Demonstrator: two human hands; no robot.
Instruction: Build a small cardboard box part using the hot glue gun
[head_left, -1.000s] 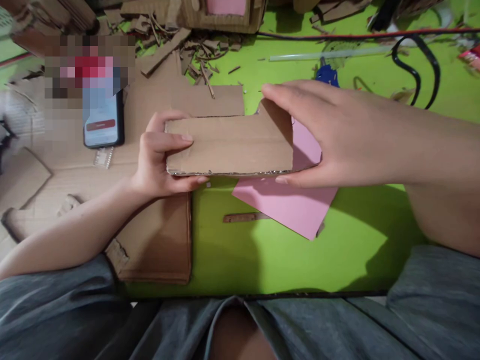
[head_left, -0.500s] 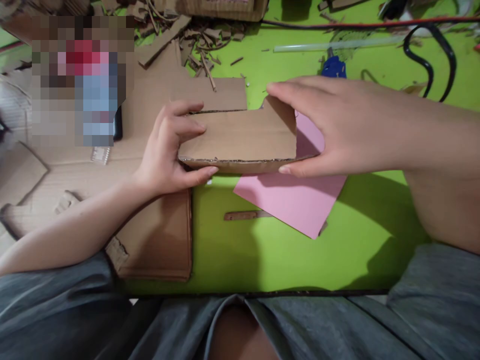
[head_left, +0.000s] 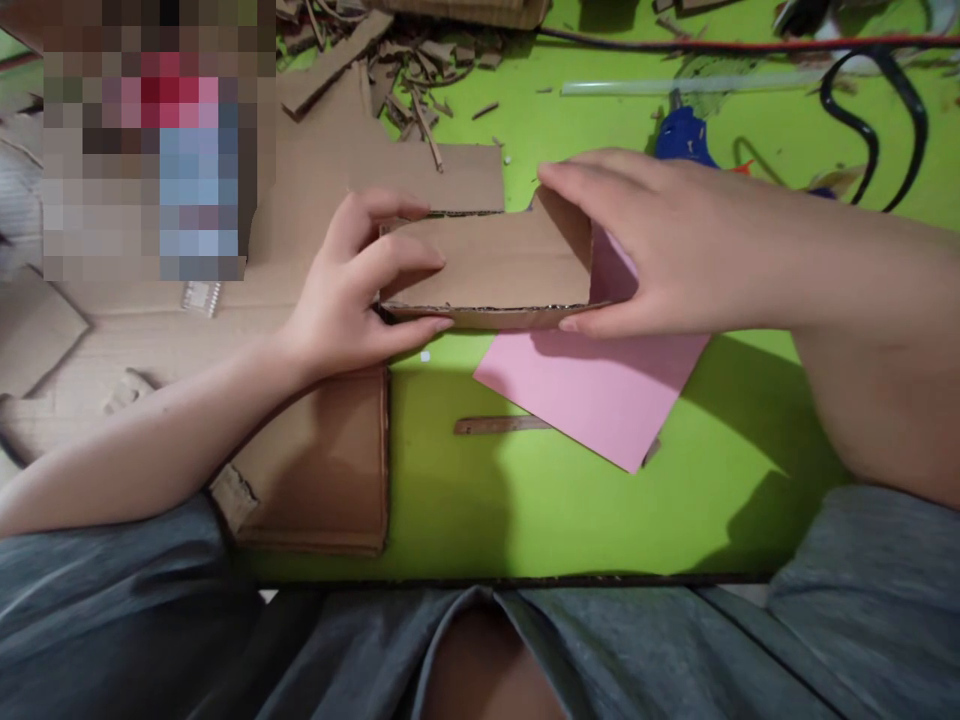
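Between my two hands is a folded cardboard piece (head_left: 487,262), long and box-like, with a notched far edge and a raised corner at its right. My left hand (head_left: 375,270) grips its left end, thumb along the near side and fingers over the top. At the right end, my right hand (head_left: 622,240) clasps it with the thumb below and fingertips on the raised corner. Pink paper (head_left: 592,390) lies on the green table under and in front of the piece. A thin brown strip (head_left: 499,425) pokes out from beneath the paper.
Flat cardboard sheets (head_left: 322,470) cover the left side. Cardboard scraps (head_left: 420,80) are heaped at the back. A blue glue gun (head_left: 684,135), a translucent stick (head_left: 637,88) and a black cable loop (head_left: 911,120) lie beyond my right hand. A red and black cable (head_left: 712,45) crosses the back.
My left hand has shifted slightly to the right along the cardboard piece. My right hand keeps its hold, and the whole view has moved a little.
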